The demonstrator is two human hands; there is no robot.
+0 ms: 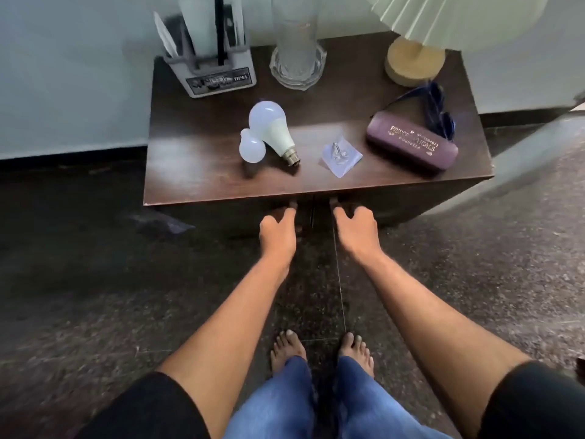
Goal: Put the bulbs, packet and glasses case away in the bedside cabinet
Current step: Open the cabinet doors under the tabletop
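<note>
- Grey desk organiser (218,74), back-left on the bedside cabinet (190,188): not a task item, stays put.
- Bulbs: small bulb (252,149) lies touching the large bulb (269,125), both on their sides on the cabinet top, left of centre. Neither has been put away yet.
- Left hand (278,231): below the top's front lip, on the left door (237,218) just beside the centre seam. Fingers curled, tips tucked up under the overhang. Holds no task item; can't tell if it has real purchase on the door edge.
- Glass vase (297,58), back-centre, upright.
- Packet (342,156): small clear sachet w/ something metallic inside, flat on top, between bulbs and case, apart from both.
- Right hand (354,229): mirrors the other hand, on the right door (395,213) just beside the seam. Fingers curled toward the door's top edge, nothing carried; grip hidden in shadow, can't tell.
- Glasses case (411,147): purple, closed, lying front-right on top; dark sunglasses (438,112) just behind it.
- Lamp (414,61), back-right.
- Step in hand, prob.: opening the doors, which look closed. All storing is left to do.
- Next move calls for pulling both doors outward from the seam and stepping back enough to clear the swing. Then lift items one by one; the bulbs may roll, so they need gentle handling.
</note>
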